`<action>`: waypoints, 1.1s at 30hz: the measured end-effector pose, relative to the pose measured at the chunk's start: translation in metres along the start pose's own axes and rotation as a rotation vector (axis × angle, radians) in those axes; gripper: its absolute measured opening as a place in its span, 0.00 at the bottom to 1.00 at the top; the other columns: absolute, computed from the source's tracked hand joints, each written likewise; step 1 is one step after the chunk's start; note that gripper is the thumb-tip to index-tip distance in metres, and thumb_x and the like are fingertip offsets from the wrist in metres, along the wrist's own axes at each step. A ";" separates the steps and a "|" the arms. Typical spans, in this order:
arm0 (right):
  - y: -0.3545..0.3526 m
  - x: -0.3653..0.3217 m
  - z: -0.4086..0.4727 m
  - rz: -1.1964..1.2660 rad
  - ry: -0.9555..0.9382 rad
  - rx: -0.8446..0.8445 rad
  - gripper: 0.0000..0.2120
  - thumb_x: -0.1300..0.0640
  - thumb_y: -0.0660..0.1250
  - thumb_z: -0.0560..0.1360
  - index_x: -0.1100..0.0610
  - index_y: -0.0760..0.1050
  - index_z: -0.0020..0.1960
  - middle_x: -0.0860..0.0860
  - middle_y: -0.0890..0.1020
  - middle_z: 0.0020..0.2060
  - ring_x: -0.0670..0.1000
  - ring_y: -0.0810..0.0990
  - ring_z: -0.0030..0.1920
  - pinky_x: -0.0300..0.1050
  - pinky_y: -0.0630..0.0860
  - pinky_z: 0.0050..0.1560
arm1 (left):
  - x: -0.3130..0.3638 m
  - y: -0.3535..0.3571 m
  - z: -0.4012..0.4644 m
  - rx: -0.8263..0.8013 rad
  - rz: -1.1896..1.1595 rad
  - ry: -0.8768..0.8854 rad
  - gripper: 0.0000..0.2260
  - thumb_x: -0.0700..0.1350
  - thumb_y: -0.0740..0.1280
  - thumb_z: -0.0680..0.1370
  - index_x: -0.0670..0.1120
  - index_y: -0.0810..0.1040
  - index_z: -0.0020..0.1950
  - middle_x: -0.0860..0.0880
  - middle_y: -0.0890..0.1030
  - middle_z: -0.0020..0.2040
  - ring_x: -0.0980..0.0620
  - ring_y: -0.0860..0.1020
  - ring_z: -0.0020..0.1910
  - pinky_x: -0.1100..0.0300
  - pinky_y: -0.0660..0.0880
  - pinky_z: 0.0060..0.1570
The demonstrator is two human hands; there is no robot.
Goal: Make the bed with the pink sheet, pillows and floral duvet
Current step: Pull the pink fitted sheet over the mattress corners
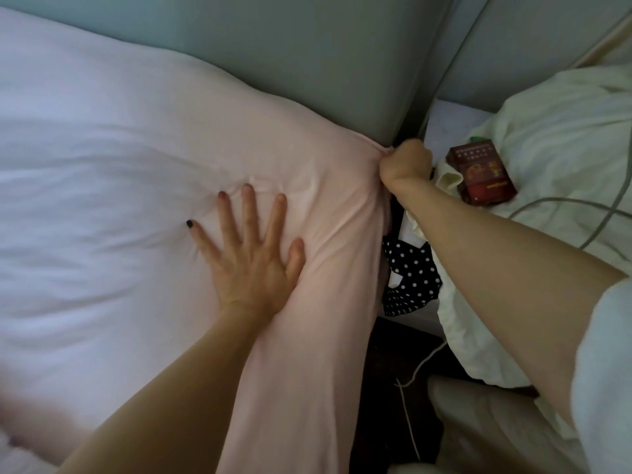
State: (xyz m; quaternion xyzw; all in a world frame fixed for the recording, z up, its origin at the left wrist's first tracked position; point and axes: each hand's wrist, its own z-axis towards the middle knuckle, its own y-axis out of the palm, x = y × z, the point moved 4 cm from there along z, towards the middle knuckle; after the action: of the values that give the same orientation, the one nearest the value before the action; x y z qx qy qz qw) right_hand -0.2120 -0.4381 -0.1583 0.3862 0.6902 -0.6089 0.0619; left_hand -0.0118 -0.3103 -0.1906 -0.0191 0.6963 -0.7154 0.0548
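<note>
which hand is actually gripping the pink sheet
The right hand: it is closed in a fist on the pink sheet at the mattress corner by the headboard. The left hand lies flat, fingers spread.

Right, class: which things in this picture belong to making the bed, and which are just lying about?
Part of the job:
- pink sheet, stretched over the mattress
- left hand, pressed flat on it
- right hand, gripping the sheet's corner by the headboard

Just lying about:
- red box
- polka-dot cloth
- grey cable
- white cord
- cream bedding (use unclear)
</note>
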 end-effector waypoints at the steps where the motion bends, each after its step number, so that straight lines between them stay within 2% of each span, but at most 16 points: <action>1: 0.004 0.000 -0.004 0.074 0.033 -0.071 0.17 0.65 0.54 0.79 0.66 0.68 0.67 0.61 0.73 0.65 0.59 0.73 0.64 0.45 0.71 0.60 | 0.000 0.000 0.000 0.001 0.001 0.001 0.30 0.63 0.41 0.75 0.56 0.47 0.77 0.44 0.49 0.78 0.38 0.46 0.76 0.29 0.42 0.68; 3: 0.012 -0.002 -0.016 0.124 0.021 -0.205 0.21 0.64 0.53 0.78 0.65 0.62 0.71 0.60 0.71 0.67 0.58 0.71 0.66 0.44 0.69 0.63 | -0.001 0.000 0.001 0.000 0.002 -0.002 0.30 0.63 0.41 0.75 0.56 0.48 0.77 0.44 0.49 0.78 0.38 0.46 0.76 0.29 0.42 0.68; 5: 0.015 -0.006 -0.033 0.031 -0.089 -0.195 0.24 0.62 0.53 0.78 0.66 0.57 0.73 0.61 0.67 0.70 0.59 0.68 0.69 0.46 0.65 0.68 | -0.001 0.001 0.001 -0.004 0.005 -0.004 0.30 0.63 0.41 0.75 0.56 0.48 0.77 0.44 0.50 0.78 0.38 0.47 0.76 0.29 0.43 0.68; 8: 0.026 -0.011 -0.059 -0.046 -0.288 -0.123 0.27 0.55 0.50 0.80 0.65 0.49 0.76 0.61 0.56 0.75 0.58 0.55 0.76 0.51 0.52 0.76 | -0.003 0.003 0.000 -0.015 0.013 -0.010 0.30 0.64 0.40 0.75 0.56 0.44 0.76 0.45 0.47 0.79 0.39 0.45 0.76 0.29 0.43 0.69; 11: 0.047 -0.009 -0.054 -0.041 -0.257 -0.255 0.31 0.46 0.46 0.81 0.61 0.40 0.77 0.59 0.44 0.77 0.56 0.43 0.77 0.51 0.42 0.77 | -0.003 0.002 0.000 -0.007 0.006 -0.014 0.31 0.64 0.40 0.75 0.56 0.45 0.76 0.45 0.47 0.79 0.39 0.43 0.76 0.30 0.41 0.68; 14: 0.058 -0.008 -0.036 0.037 -0.177 -0.279 0.33 0.43 0.47 0.80 0.60 0.39 0.77 0.57 0.44 0.77 0.55 0.42 0.77 0.50 0.41 0.77 | -0.001 0.003 0.002 0.005 -0.006 -0.005 0.30 0.64 0.42 0.75 0.56 0.47 0.76 0.45 0.49 0.78 0.39 0.45 0.76 0.29 0.43 0.68; 19: 0.059 -0.008 -0.025 -0.002 -0.185 -0.317 0.35 0.41 0.50 0.79 0.59 0.41 0.77 0.57 0.46 0.77 0.55 0.45 0.77 0.50 0.44 0.76 | 0.000 0.003 0.002 0.005 -0.028 0.003 0.30 0.63 0.45 0.76 0.55 0.51 0.76 0.44 0.52 0.78 0.38 0.49 0.76 0.28 0.46 0.68; 24: 0.041 -0.010 -0.037 -0.088 -0.262 -0.323 0.32 0.44 0.50 0.80 0.61 0.47 0.76 0.57 0.52 0.77 0.57 0.51 0.76 0.52 0.50 0.76 | -0.001 0.004 0.003 -0.062 -0.001 -0.006 0.30 0.65 0.39 0.76 0.58 0.39 0.76 0.47 0.40 0.78 0.40 0.39 0.76 0.30 0.41 0.69; 27: 0.038 0.003 -0.076 -0.180 -0.357 -0.310 0.30 0.45 0.47 0.80 0.53 0.42 0.77 0.56 0.46 0.77 0.59 0.46 0.77 0.58 0.49 0.76 | 0.000 0.000 0.003 -0.103 0.008 0.004 0.30 0.65 0.40 0.76 0.58 0.36 0.75 0.47 0.37 0.78 0.41 0.37 0.76 0.30 0.40 0.68; 29: 0.036 0.014 -0.105 -0.199 -0.391 -0.299 0.29 0.45 0.47 0.81 0.52 0.41 0.77 0.58 0.44 0.77 0.59 0.43 0.77 0.58 0.47 0.76 | -0.002 -0.006 -0.001 -0.128 -0.011 0.019 0.30 0.65 0.41 0.77 0.58 0.35 0.75 0.47 0.36 0.78 0.42 0.36 0.76 0.31 0.39 0.69; 31: 0.031 0.024 -0.130 -0.149 -0.411 -0.316 0.28 0.48 0.47 0.81 0.53 0.43 0.77 0.58 0.44 0.77 0.58 0.42 0.77 0.57 0.45 0.76 | 0.000 -0.008 -0.022 -0.109 -0.065 0.041 0.28 0.61 0.43 0.79 0.56 0.39 0.76 0.46 0.40 0.78 0.42 0.40 0.77 0.33 0.40 0.71; 33: 0.029 0.036 -0.156 -0.055 -0.390 -0.369 0.27 0.50 0.48 0.81 0.55 0.45 0.77 0.58 0.47 0.77 0.56 0.44 0.77 0.56 0.47 0.77 | 0.005 -0.009 -0.060 -0.065 -0.116 0.057 0.27 0.57 0.47 0.78 0.53 0.51 0.77 0.42 0.53 0.78 0.40 0.51 0.77 0.34 0.45 0.71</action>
State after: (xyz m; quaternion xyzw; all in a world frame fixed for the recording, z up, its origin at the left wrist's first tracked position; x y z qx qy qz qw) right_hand -0.1591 -0.2842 -0.1619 0.2248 0.7748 -0.5370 0.2466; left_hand -0.0237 -0.2510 -0.1833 -0.0409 0.7180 -0.6948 -0.0071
